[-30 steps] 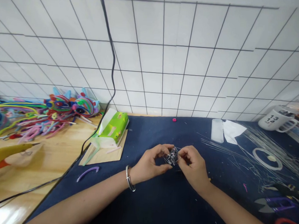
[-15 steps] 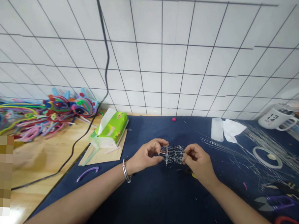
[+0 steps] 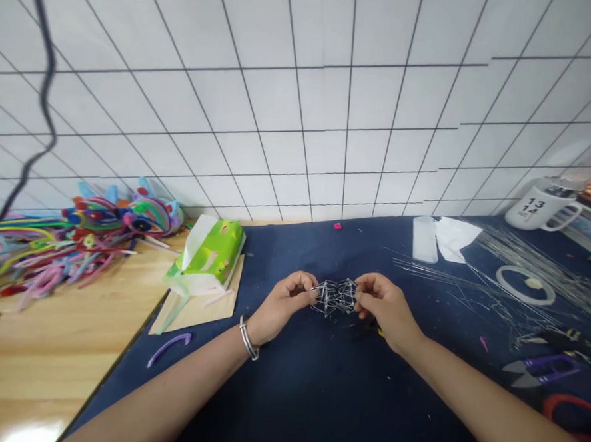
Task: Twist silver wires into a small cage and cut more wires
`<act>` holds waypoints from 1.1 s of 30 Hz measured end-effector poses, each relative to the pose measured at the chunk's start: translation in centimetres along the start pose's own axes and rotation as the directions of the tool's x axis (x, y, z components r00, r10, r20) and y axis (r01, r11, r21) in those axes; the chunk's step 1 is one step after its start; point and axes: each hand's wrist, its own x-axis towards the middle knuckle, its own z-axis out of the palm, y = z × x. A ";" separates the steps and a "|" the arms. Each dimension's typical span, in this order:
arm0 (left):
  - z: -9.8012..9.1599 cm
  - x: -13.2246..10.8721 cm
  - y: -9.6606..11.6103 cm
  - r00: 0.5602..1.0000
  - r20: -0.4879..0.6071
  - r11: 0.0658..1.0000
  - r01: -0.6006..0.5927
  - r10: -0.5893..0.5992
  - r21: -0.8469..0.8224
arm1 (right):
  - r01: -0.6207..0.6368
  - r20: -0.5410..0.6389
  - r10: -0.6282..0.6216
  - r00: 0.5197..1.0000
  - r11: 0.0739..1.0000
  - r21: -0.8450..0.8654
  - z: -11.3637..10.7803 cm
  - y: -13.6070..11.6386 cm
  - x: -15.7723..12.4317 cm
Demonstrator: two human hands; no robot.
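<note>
Head cam: the waisted wire frame (image 3: 327,298) has been swung from end-on a second ago to crosswise over the navy cloth (image 3: 285,387), so both halves can probably be worked now. Its ends are pinched by left hand (image 3: 277,308) and right hand (image 3: 392,315). Tissue (image 3: 199,242) is left poking from the green tissue pack (image 3: 222,248); the white mug's (image 3: 529,207) contents can't be seen.

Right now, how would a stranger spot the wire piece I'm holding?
Over the blue cloth, find the left hand and right hand. Held between them is the wire piece. Unlike the loose wires farther right, it forms an openwork cage.
</note>
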 end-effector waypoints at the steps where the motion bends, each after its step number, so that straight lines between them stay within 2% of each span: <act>1: 0.1 0.0 0.0 1.000 -0.011 1.000 0.005 -0.005 -0.012 | 0.000 -0.007 0.000 1.000 1.000 0.007 0.0 0.2 0.0; 6: 0.6 -0.2 0.0 0.998 -0.032 0.993 0.054 -0.058 -0.102 | 0.022 -0.028 -0.021 0.999 1.000 0.010 0.0 0.8 0.1; 10: 0.5 -0.2 -0.3 0.991 -0.043 0.976 0.114 -0.124 -0.187 | -0.008 -0.011 0.008 1.000 1.000 0.020 -0.1 0.9 0.2; 19: 0.8 -0.4 -0.6 0.987 -0.118 0.979 0.085 -0.108 -0.183 | -0.062 -0.017 0.065 0.998 0.989 0.131 -0.6 1.2 0.3; 23: 1.0 -0.5 -0.6 0.985 -0.147 0.988 0.066 -0.086 -0.137 | -0.091 -0.040 0.098 0.994 0.983 0.161 -0.8 1.3 0.5; 27: 1.2 -0.8 -0.4 0.977 -0.215 0.998 -0.023 0.010 -0.056 | -0.108 -0.063 0.122 0.991 0.976 0.192 -0.9 1.6 0.8; 30: 1.6 -1.1 -0.3 0.962 -0.239 0.990 -0.111 0.129 0.088 | -0.110 -0.091 0.133 0.987 0.970 0.217 -0.9 1.7 1.0; 33: 2.2 -1.4 -0.5 0.961 -0.167 0.940 -0.163 0.220 0.299 | -0.114 -0.101 0.139 0.985 0.967 0.227 -0.7 1.6 0.8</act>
